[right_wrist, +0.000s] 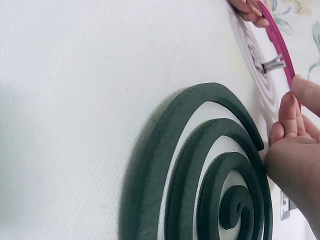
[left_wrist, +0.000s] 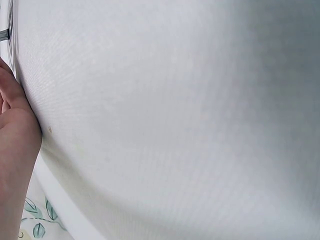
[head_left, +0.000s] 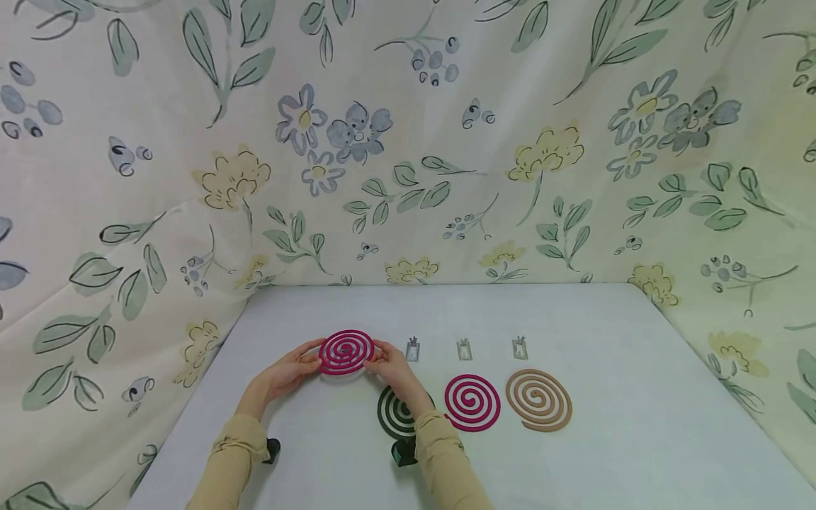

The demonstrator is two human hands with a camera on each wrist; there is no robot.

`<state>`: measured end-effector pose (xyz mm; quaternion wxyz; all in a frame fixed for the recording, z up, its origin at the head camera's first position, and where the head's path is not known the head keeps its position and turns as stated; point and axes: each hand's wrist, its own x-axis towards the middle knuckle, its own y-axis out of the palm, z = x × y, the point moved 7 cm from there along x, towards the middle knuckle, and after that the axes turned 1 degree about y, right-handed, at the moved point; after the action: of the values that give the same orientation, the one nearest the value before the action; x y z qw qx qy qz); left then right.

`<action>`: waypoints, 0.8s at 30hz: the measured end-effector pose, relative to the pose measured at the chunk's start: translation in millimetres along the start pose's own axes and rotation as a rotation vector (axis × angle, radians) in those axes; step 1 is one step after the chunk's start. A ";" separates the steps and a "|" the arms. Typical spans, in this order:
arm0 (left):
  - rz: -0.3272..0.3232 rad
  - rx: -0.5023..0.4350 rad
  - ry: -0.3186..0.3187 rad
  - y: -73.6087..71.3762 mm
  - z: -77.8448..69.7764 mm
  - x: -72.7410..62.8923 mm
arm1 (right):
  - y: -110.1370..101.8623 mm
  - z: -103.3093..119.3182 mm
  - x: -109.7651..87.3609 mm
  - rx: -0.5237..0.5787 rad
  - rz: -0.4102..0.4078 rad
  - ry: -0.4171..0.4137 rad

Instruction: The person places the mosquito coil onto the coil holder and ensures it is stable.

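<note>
Head view on, and it's a two-handed hold: the left hand (head_left: pixel 292 370) pinches the left rim of the raised pink coil (head_left: pixel 346 349) between thumb and fingers, the right hand (head_left: pixel 390 367) pinches the rim opposite, and the coil sits between them, above the left part of the white table (head_left: pixel 612 368). From the right wrist, a metal clip (right_wrist: pixel 273 64) stands just under it — whether the two touch, I cannot tell. The job here looks like seating coil and clip together, and the sound play is to keep both rims level, hold the middle right over the clip and lower gently; squeeze too hard and those thin loops could flex or snap. Mind the right forearm too: it reaches across the dark green coil (right_wrist: pixel 206 195), so a dropped wrist might nudge it. Out to the right, the flat pink coil (head_left: pixel 472 401) and the tan coil (head_left: pixel 537 399) lie side by side, with three small metal stands (head_left: pixel 464 349) in a row behind — and around it all hangs a pale cloth (head_left: pixel 421 234) printed with leaves, berries and yellow and blue flowers, meeting the table at its far edge
</note>
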<state>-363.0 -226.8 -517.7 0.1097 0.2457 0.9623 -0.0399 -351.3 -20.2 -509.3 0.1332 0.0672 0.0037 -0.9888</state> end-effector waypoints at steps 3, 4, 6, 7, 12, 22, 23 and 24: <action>-0.001 0.004 -0.001 0.0 0.1 -0.1 | -0.3 0.9 -0.8 -0.001 -0.003 0.003; -0.003 0.005 -0.002 -0.1 0.2 -0.2 | -0.2 1.3 -1.2 0.001 -0.004 0.006; -0.008 0.008 -0.005 -0.2 0.1 -0.4 | -0.1 1.3 -1.4 0.003 -0.004 0.006; -0.009 0.009 -0.005 -0.1 0.0 -0.5 | -0.1 1.6 -1.5 0.003 -0.004 0.004; -0.017 0.012 -0.010 0.1 -0.6 -1.2 | -0.4 -0.6 -0.1 0.005 -0.011 0.006; -0.006 -0.020 -0.003 1.5 -2.3 -2.0 | -1.5 -0.8 0.1 0.004 0.000 -0.050; -0.004 -0.022 -0.002 1.7 -2.6 -2.1 | -1.4 -0.8 0.0 0.012 0.000 -0.040; -0.003 -0.025 -0.002 1.9 -2.9 -2.3 | -1.0 0.4 -1.4 0.009 -0.010 -0.010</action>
<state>-360.7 -225.8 -514.3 0.1134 0.2428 0.9630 -0.0283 -350.3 -18.9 -508.7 0.1278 0.0629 -0.0012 -0.9898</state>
